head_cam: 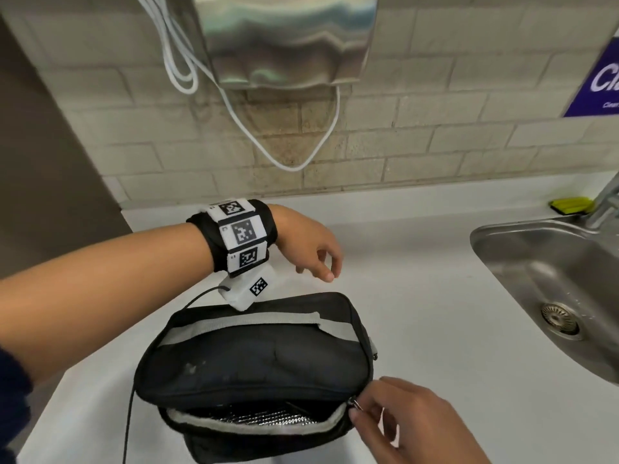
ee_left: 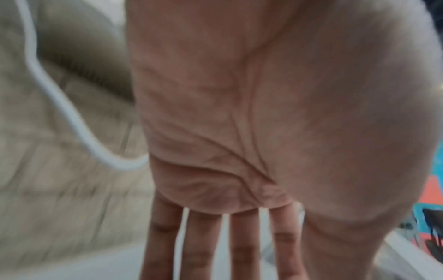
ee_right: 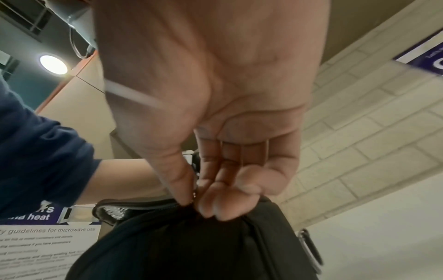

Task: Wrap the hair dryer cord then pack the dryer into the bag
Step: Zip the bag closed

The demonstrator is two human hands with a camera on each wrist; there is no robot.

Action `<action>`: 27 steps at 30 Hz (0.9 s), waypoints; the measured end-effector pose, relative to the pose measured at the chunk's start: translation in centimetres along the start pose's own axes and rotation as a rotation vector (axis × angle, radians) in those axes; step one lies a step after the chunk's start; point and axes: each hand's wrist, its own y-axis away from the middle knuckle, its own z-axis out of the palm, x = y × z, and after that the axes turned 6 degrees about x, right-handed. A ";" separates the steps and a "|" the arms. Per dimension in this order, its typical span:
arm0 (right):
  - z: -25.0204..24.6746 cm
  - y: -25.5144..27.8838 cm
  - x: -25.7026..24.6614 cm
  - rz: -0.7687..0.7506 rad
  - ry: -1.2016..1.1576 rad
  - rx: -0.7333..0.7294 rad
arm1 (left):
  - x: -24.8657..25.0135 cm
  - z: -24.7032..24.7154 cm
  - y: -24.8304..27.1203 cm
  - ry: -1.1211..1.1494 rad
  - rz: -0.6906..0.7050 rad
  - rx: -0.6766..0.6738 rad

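Observation:
A black soft bag [head_cam: 261,360] lies on the white counter [head_cam: 435,296], its near side unzipped so the silver foil lining [head_cam: 264,417] shows. No hair dryer shows in any view; the bag's top bulges. My right hand [head_cam: 360,408] pinches the metal zipper pull [head_cam: 355,404] at the bag's front right corner; in the right wrist view, thumb and fingertips [ee_right: 210,206] meet on the pull above the bag [ee_right: 191,246]. My left hand [head_cam: 318,259] hovers behind the bag, fingers relaxed and holding nothing; its palm [ee_left: 239,132] is bare.
A steel wall unit [head_cam: 284,38] hangs above, with a white cord [head_cam: 291,162] looping beneath it against the tiled wall. A steel sink [head_cam: 552,279] with a tap [head_cam: 606,202] and a yellow sponge [head_cam: 571,205] lies to the right. A thin black cable [head_cam: 130,413] runs down beside the bag.

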 end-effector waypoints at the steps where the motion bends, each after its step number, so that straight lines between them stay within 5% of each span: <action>1: -0.2 0.1 0.1 0.006 -0.028 0.022 | 0.3 -0.7 1.5 -0.087 0.001 0.115; 6: -0.3 1.0 0.3 0.041 -0.120 0.083 | 4.5 -0.4 13.1 -0.081 0.013 0.703; 8: 0.0 1.4 0.3 0.067 -0.185 0.102 | 7.0 2.7 16.9 0.032 0.049 0.825; 14: 0.6 1.9 -0.2 0.029 -0.215 0.207 | 10.6 14.3 14.8 0.406 -0.072 0.468; 21: 0.9 1.8 -0.5 -0.158 -0.006 0.249 | 12.2 19.9 9.1 0.741 -0.216 0.651; 27: 1.1 2.2 -0.2 -0.228 0.045 0.178 | 13.0 19.9 7.7 0.687 -0.250 0.799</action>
